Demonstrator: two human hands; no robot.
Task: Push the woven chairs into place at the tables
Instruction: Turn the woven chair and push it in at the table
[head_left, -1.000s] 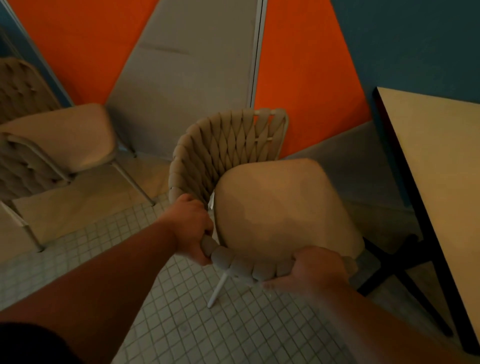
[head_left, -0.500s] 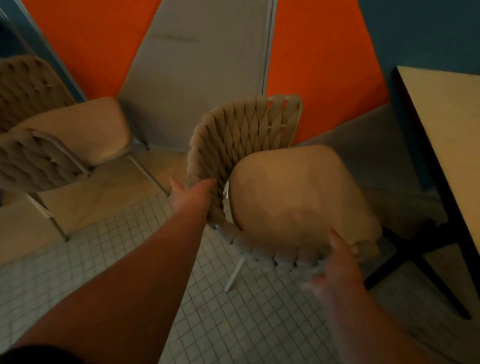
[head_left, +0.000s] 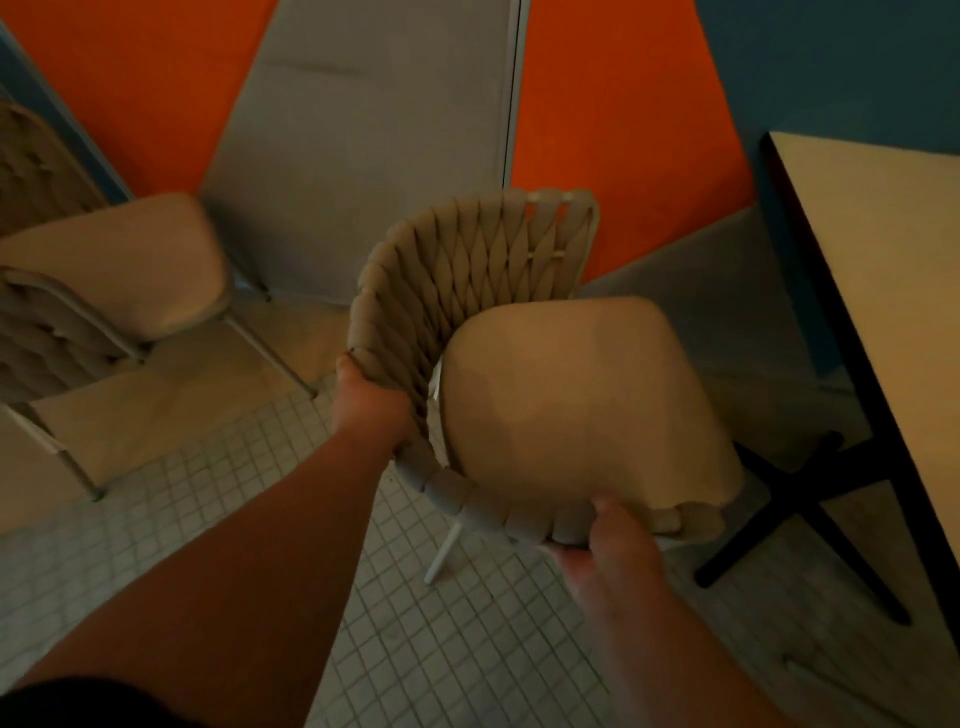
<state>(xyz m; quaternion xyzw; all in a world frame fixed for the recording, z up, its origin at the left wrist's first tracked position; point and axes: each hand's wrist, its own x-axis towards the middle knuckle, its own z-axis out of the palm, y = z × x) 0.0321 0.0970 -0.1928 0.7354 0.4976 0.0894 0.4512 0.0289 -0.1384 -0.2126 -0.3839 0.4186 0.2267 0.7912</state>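
- The woven chair (head_left: 519, 364) is being held on the tiled floor (head_left: 467, 649) just beside the surface (head_left: 883, 260), its seat front being pointed toward it.
- Its woven rim is being grasped by the left hand (head_left: 371, 402) and the right hand (head_left: 608, 540), fingers curled.

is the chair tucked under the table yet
Not yet: out. The chair seat shows whole beside the table, none under the top. The left hand and right hand hold its woven back.

Chair (head_left: 561, 395): beige woven wraparound back, tan padded seat, pale metal legs; upright on floor (head_left: 415, 649), open front facing table (head_left: 893, 291), near but apart. Second chair (head_left: 119, 275): same make, far left, partly cropped. Table: pale top, dark edge, black crossed base.
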